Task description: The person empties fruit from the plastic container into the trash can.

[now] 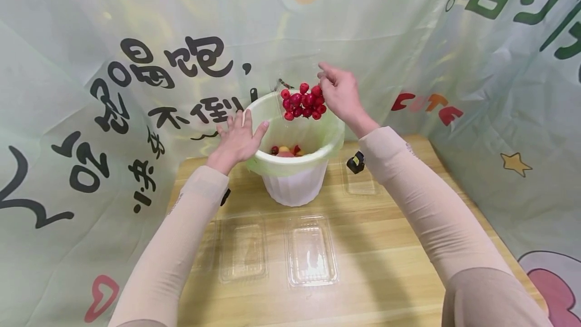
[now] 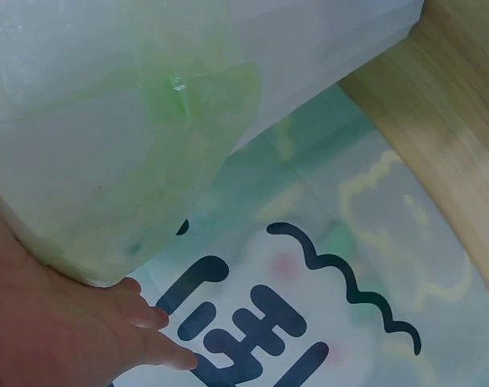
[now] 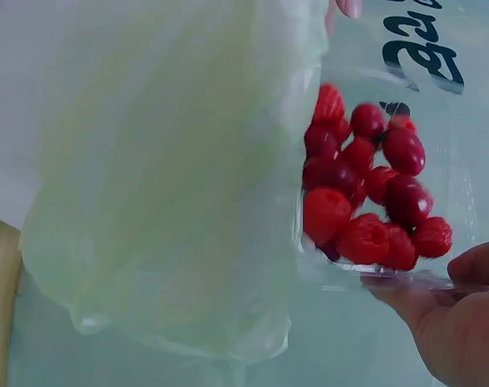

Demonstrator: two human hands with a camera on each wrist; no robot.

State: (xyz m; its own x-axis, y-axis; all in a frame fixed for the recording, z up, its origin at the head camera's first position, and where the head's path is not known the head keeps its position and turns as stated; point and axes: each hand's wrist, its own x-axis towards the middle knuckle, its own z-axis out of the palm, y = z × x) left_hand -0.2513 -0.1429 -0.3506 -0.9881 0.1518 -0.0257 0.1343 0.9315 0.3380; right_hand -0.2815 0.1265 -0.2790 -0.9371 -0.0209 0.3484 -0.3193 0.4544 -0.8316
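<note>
My right hand (image 1: 342,92) pinches the edge of a clear plastic tray (image 3: 466,189) and holds it tipped above a white bucket (image 1: 295,185). Red berries and dark red round fruits (image 1: 304,102) are gathered in the tray; some look like raspberries. A pale green bag (image 3: 171,201) lines the bucket and folds over its rim. My left hand (image 1: 237,140) rests at the bucket's left rim with its fingers spread. Down inside the bucket, several pieces of fruit (image 1: 286,153) in red and orange show.
On the wooden table (image 1: 376,251), two clear plastic trays (image 1: 313,251) lie in front of the bucket, and another clear tray (image 1: 360,183) is to its right. A printed cloth (image 1: 386,39) stands close behind the bucket and around the table's sides.
</note>
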